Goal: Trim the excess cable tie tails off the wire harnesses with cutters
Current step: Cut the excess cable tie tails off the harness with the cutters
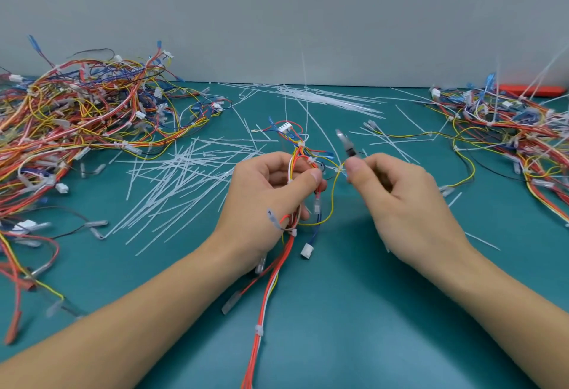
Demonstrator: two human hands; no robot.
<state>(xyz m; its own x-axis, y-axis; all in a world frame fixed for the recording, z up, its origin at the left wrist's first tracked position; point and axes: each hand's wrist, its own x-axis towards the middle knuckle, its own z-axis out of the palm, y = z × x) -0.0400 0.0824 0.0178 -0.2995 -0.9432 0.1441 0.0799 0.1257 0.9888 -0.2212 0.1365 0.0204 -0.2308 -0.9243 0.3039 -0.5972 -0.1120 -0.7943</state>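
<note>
While the left hand (271,191) grips the harness (303,167), the right hand (397,201) pinches a blurred terminal (346,142).

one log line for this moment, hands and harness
left hand: grips wire harness | right hand: pinches cutters near tie | cut tails: scattered on mat | stage: trimming

1. A teal work mat (354,311) covers the table surface.
2. A plain pale grey wall (277,13) stands along the mat's far edge.
3. A flat red-orange object (532,90), partly hidden, lies at the far right by the wall.
</note>
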